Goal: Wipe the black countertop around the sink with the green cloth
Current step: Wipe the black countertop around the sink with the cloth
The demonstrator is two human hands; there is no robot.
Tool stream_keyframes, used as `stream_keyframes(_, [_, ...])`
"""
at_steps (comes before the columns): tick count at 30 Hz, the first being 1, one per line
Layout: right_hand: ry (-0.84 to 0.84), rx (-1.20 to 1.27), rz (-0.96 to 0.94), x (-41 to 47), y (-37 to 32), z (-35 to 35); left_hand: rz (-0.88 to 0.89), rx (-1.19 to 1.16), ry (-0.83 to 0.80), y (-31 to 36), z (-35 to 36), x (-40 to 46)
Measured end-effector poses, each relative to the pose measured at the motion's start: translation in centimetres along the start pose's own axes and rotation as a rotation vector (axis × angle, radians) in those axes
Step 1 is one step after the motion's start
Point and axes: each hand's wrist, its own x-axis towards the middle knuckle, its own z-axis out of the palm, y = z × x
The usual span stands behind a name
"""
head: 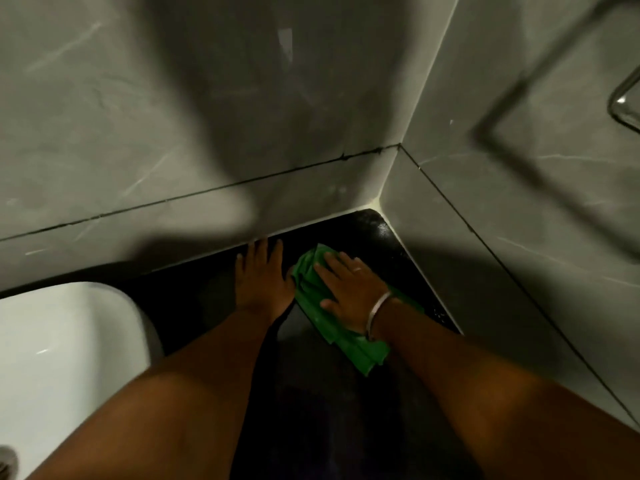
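The green cloth (313,296) lies crumpled on the black countertop (374,233) in the corner to the right of the white sink (62,334). My right hand (349,289) presses flat on top of the cloth with fingers spread; a ring and a bangle show on it. My left hand (261,275) rests flat on the bare countertop just left of the cloth, its thumb touching the cloth's edge and its fingertips near the back wall.
Grey marble-look tiled walls (207,133) meet at a corner behind the countertop. A chrome rail (623,102) is mounted on the right wall. The sink's drain (7,459) shows at the lower left edge.
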Motion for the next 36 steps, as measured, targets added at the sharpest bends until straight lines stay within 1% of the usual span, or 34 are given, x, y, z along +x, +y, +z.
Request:
stream_keyframes(1, [-0.023,-0.023,-0.029,0.3,0.2,0.5,0.005,0.024,0.016,0.0,-0.1,-0.5])
stream_keyframes(2, [-0.007,-0.022,-0.051,0.6,0.6,1.2,0.011,0.044,0.032,0.0,0.0,-0.7])
stream_keyframes(4, [0.074,0.016,-0.052,0.8,1.7,2.8,0.008,0.046,0.059,0.1,0.1,-0.7])
stream_keyframes(7, [0.16,0.024,0.092,3.0,4.2,2.9,-0.006,0.02,0.09,0.4,0.4,-0.5])
stream_keyframes(10, [0.192,0.06,0.236,6.8,6.6,1.6,0.005,0.0,0.117,0.4,0.7,-0.4])
stream_keyframes(15, [0.187,0.037,0.21,6.8,8.8,1.9,-0.002,-0.025,0.13,0.5,0.3,-0.7])
stream_keyframes(17, [0.214,0.037,0.285,6.5,9.5,1.4,0.006,-0.005,0.132,0.5,0.4,-0.6])
stream_keyframes(19, [0.23,0.07,0.363,4.7,9.1,1.9,0.005,-0.001,0.127,0.4,0.4,-0.6])
stream_keyframes(22, [0.222,0.125,0.448,-3.5,6.8,5.0,0.003,-0.001,0.106,0.4,0.2,-0.6])
stream_keyframes(24, [0.214,0.075,0.458,-10.2,5.3,6.6,0.005,0.007,0.085,0.4,0.1,-0.6])
stream_keyframes(26, [0.156,0.03,0.473,-13.2,4.9,6.9,0.001,0.012,0.083,0.5,0.2,-0.5])
stream_keyframes(27, [0.115,0.021,0.485,-12.7,5.1,6.5,-0.003,0.005,0.088,0.5,0.3,-0.5])
stream_keyframes(30, [0.105,0.018,0.53,-6.5,5.5,4.4,0.001,0.006,0.103,0.4,0.7,-0.2])
stream_keyframes(34, [0.193,0.075,0.559,4.0,6.0,1.6,0.002,0.02,0.111,0.4,0.7,-0.2])
stream_keyframes(36, [0.238,0.073,0.539,6.9,6.0,0.6,0.004,0.011,0.116,0.4,0.5,-0.1])
